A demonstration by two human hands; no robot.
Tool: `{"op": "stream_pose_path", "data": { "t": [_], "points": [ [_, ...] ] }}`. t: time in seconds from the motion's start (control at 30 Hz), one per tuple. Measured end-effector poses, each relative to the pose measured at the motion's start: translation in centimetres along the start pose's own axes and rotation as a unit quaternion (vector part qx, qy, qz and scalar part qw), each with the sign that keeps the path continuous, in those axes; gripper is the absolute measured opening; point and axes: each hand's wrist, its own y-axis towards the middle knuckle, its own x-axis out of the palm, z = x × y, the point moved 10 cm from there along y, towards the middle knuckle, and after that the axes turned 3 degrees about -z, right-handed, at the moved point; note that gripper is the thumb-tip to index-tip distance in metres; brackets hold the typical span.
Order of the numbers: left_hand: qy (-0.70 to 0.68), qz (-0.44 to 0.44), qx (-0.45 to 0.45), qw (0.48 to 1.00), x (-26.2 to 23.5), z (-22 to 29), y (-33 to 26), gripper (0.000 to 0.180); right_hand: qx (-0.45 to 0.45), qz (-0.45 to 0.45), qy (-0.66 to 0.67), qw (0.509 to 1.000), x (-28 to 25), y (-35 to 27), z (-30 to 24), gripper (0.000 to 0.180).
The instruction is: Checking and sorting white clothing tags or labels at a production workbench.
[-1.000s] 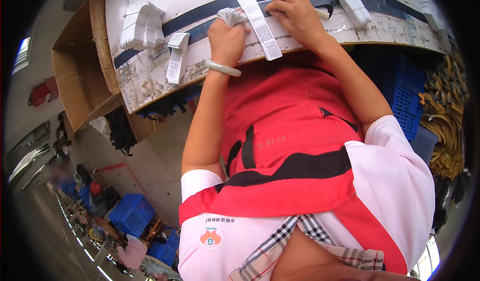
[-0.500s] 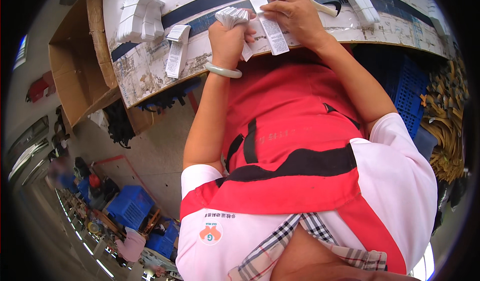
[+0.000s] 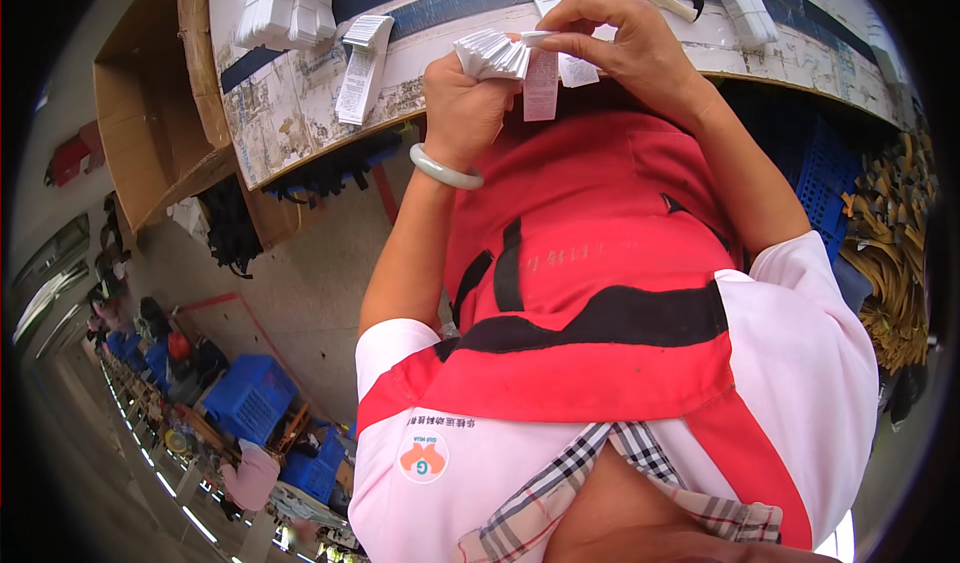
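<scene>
Scuffed white worktable (image 3: 300,113), label stacks (image 3: 290,3)

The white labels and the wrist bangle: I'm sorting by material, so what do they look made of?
The white labels fanned in the left hand look like thin paper or woven tape: matte and flexible. The bangle looks like pale green polished stone or glass: smooth, glossy, rigid.

Bright, even light is falling on the scene, with only soft shadows lying under the worn table (image 3: 300,123). The fisheye lens is bending straight edges strongly toward the black rim. The far hall at the left is looking blurred, perhaps from distance.
</scene>
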Motion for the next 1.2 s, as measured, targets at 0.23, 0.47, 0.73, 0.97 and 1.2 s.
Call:
{"op": "stream_pose_path", "data": {
  "t": [0.23, 0.47, 0.73, 0.97, 1.2],
  "points": [
    [-0.022, 0.010, 0.038, 0.999, 0.0, 0.3, -0.4, 0.017, -0.006, -0.007, 0.029, 1.000, 0.5, -0.3, 0.2, 0.015],
    [-0.049, 0.016, 0.041, 0.998, 0.4, -0.1, -0.6, 0.019, 0.068, -0.040, 0.087, 0.993, 1.2, -0.6, 0.5, 0.018],
    [-0.233, -0.070, -0.158, 0.957, 2.6, -4.5, -0.7, 0.036, 0.102, -0.099, 0.258, 0.955, 3.3, -0.9, 0.3, 0.017],
    [-0.299, -0.153, -0.158, 0.928, 3.8, -4.1, -1.2, 0.032, 0.016, 0.022, -0.027, 0.999, -0.1, 1.4, 3.8, 0.019],
    [-0.153, -0.059, -0.126, 0.978, 1.7, -3.7, -0.2, 0.024, -0.076, 0.131, -0.209, 0.966, -2.5, 1.7, 2.0, 0.010]
  ]
}}
